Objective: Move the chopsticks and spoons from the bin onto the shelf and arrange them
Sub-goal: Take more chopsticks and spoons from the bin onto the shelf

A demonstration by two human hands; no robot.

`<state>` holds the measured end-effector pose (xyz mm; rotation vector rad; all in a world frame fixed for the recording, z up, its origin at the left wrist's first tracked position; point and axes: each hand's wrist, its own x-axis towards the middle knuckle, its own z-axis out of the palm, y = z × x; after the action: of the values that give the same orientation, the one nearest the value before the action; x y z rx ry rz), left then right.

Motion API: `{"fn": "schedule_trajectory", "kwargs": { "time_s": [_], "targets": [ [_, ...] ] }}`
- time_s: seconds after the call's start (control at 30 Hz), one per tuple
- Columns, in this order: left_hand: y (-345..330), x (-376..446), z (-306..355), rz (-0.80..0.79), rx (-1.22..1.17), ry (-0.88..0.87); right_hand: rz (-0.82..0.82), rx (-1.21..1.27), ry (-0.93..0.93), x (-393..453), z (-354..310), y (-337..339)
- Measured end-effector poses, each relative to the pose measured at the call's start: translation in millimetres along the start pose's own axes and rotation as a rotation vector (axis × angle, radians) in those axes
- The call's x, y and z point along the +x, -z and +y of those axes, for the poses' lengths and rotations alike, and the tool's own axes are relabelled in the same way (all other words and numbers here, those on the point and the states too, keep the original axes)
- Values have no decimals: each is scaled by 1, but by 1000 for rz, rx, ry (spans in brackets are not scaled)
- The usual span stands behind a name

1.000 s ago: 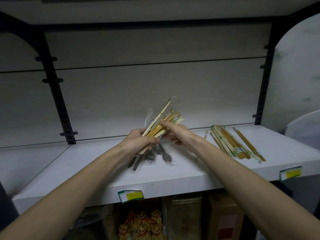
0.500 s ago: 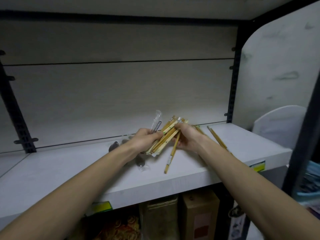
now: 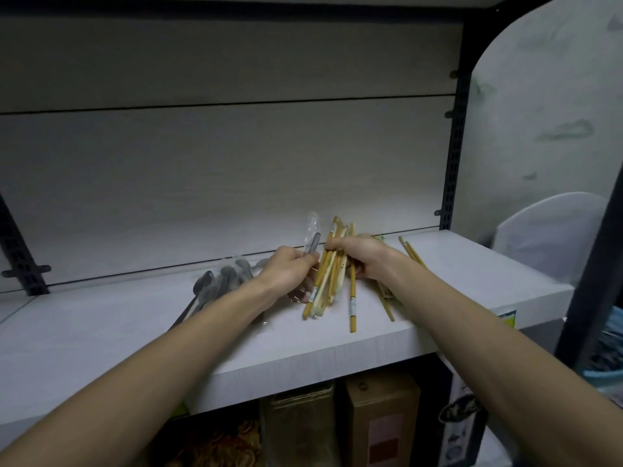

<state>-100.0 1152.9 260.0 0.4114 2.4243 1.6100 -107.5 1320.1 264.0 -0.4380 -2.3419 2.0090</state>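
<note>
A: While both hands work over the white shelf, which step do you make this out to be?

B: Sorting, I'd judge. The left hand has its fingers curled round a plastic-wrapped spoon, whose handle sticks up past the knuckles. The right hand grips the bundle of bamboo chopsticks near its upper end, fingers closed over the top of them.

A: So the two kinds are being parted?

B: It looks that way. The bundle leans with its lower tips on the shelf, and one chopstick hangs a little apart from the rest on the right. A pile of wrapped dark spoons lies on the shelf to the left, behind the left forearm; more chopsticks lie to the right, partly hidden by the right wrist.

A: And the bin?

B: A blue container edge shows at far right, below shelf level; I cannot tell whether it is the bin.

A: What does the next move call for?

B: Probably carrying the spoon left to its pile, and laying the bundle down flat beside the right-hand chopsticks, ends evened so none rolls toward the front edge.
</note>
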Motion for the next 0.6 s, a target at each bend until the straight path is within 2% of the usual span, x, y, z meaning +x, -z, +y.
{"fn": "schedule_trajectory", "kwargs": {
  "time_s": [0.1,0.23,0.4,0.5,0.6],
  "targets": [
    [6,4,-4,64,-29,22,91,-212,70,3,-4,9],
    [15,11,-9,182,116,-9,126,-510,116,5,-6,17],
    [26,18,-19,339,638,-155,292,-905,240,2,-5,11],
    [29,14,-21,332,812,-223,360,-1116,303,-2,1,5],
    [32,7,-20,328,1030,-324,379,-1203,406,-6,7,-4]
  ]
}}
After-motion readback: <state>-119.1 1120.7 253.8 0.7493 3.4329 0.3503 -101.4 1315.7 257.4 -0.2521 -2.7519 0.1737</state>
